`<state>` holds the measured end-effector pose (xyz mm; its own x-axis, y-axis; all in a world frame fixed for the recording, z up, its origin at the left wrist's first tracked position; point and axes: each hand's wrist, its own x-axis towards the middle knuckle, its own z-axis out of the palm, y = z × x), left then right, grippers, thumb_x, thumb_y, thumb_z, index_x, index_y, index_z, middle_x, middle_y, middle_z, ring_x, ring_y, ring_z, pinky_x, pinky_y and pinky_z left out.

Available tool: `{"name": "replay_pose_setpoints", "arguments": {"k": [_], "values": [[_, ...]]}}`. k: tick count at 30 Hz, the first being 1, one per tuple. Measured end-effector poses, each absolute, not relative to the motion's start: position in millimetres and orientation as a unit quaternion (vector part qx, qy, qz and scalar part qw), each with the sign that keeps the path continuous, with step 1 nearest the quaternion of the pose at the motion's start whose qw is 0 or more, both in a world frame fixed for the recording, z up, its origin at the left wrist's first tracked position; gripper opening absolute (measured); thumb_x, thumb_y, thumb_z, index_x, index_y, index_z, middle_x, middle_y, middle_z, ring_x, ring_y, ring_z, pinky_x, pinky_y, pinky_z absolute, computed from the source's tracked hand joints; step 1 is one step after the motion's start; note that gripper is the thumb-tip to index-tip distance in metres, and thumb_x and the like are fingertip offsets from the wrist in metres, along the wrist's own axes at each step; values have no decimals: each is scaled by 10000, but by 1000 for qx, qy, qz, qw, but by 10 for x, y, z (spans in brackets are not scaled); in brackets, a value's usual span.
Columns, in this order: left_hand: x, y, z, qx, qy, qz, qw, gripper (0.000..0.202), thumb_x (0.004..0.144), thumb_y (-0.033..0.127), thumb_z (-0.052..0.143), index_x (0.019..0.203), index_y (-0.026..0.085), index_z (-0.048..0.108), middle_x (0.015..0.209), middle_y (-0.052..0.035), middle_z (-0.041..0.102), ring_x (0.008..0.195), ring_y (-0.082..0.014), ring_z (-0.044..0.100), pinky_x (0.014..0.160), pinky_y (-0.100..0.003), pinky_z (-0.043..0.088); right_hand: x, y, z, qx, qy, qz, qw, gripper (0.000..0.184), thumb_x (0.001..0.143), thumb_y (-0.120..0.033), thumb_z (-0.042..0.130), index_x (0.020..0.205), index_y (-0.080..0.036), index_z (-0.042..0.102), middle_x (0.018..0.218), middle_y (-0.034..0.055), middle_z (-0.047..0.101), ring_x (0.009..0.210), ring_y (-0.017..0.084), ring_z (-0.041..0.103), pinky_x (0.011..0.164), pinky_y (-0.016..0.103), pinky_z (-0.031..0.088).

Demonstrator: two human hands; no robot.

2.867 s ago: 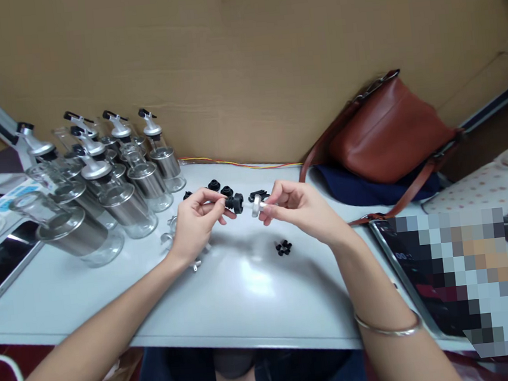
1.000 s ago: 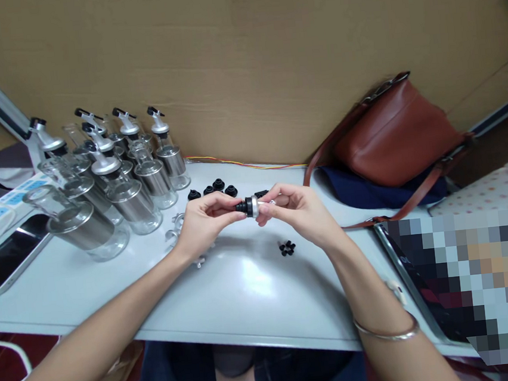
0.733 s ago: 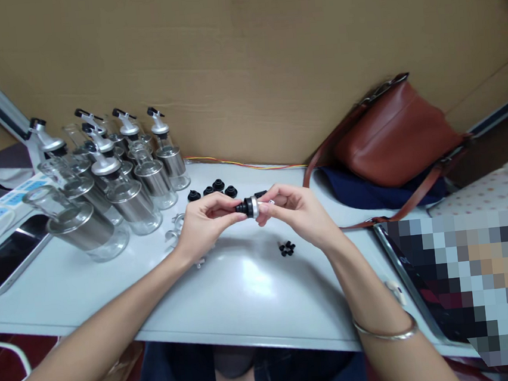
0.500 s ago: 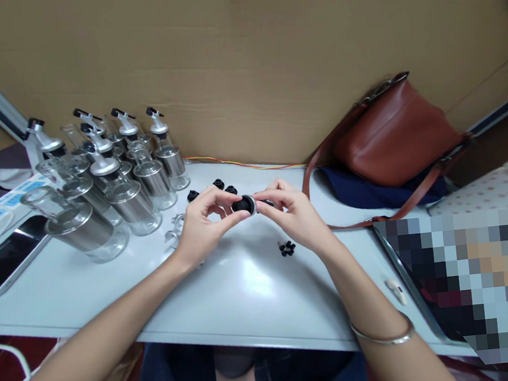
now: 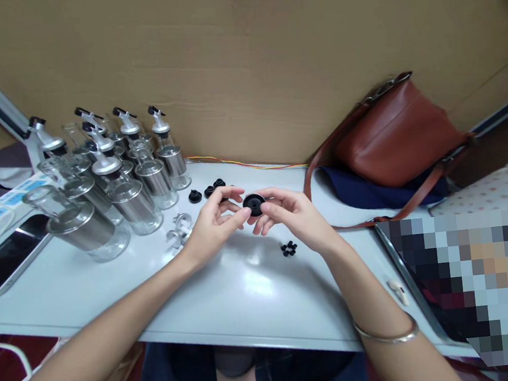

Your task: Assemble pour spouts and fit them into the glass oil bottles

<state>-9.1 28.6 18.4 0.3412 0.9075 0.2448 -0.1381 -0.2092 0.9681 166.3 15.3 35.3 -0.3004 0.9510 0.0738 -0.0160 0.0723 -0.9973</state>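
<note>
A pourer top (image 5: 254,205), silver-rimmed with a round black insert, is turned with its underside towards me. My right hand (image 5: 285,205) grips it between thumb and fingers. Close on its left is my left hand (image 5: 216,218), fingers apart and thumb tip at the rim; whether the thumb touches is hard to tell. Behind the left hand stand several black stoppers (image 5: 195,196). Silver pourer parts (image 5: 181,227) lie beside the left wrist. A small cluster of black pieces (image 5: 289,249) rests below my right hand.
Several glass bottles with metal sleeves (image 5: 129,205) crowd the left, some topped with silver pourers (image 5: 106,163). A phone (image 5: 11,256) and a power strip (image 5: 12,199) lie at far left. At right are a brown bag (image 5: 396,135), an earbud (image 5: 397,290) and a partly blurred tablet (image 5: 424,282).
The pourer top has been turned so its black underside faces me. My left fingers have opened away from it, while my right hand keeps hold.
</note>
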Motion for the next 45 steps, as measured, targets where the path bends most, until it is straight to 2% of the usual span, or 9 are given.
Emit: {"name": "replay_pose_setpoints", "arguments": {"k": [7, 15, 21, 31, 45], "values": [[-110, 283, 179, 622, 276, 438, 587, 276, 813, 361, 634, 960, 179, 487, 832, -3, 565, 677, -114, 590, 655, -265, 508, 1647, 120, 364, -374, -591, 562, 443, 382, 739, -457, 723, 939, -163, 585, 666, 37, 715, 593, 164, 686, 590, 285, 554], [-141, 313, 132, 635, 252, 426, 593, 323, 773, 387, 677, 898, 184, 460, 796, 7, 545, 661, -103, 549, 594, -230, 441, 1623, 124, 332, -352, -603, 586, 412, 419, 714, -497, 732, 908, -179, 542, 699, 29, 705, 629, 155, 683, 609, 273, 547], [-148, 321, 109, 662, 254, 403, 578, 282, 754, 319, 654, 907, 202, 448, 777, 24, 534, 647, -101, 519, 588, -228, 405, 1608, 107, 326, -359, -629, 578, 376, 248, 763, -337, 692, 875, -188, 527, 644, -2, 664, 596, 133, 646, 596, 253, 515], [-131, 300, 144, 682, 268, 404, 548, 246, 697, 253, 626, 845, 205, 436, 711, 37, 518, 609, -107, 491, 576, -238, 376, 1593, 92, 352, -363, -615, 591, 376, 205, 692, -164, 637, 857, -190, 517, 699, -1, 675, 635, 139, 673, 612, 252, 536], [-126, 286, 151, 695, 270, 415, 522, 236, 676, 242, 620, 810, 196, 431, 692, 36, 493, 602, -98, 424, 560, -227, 362, 1586, 81, 353, -367, -614, 593, 369, 247, 652, -132, 595, 870, -200, 499, 676, -30, 652, 621, 124, 657, 632, 241, 515]]}}
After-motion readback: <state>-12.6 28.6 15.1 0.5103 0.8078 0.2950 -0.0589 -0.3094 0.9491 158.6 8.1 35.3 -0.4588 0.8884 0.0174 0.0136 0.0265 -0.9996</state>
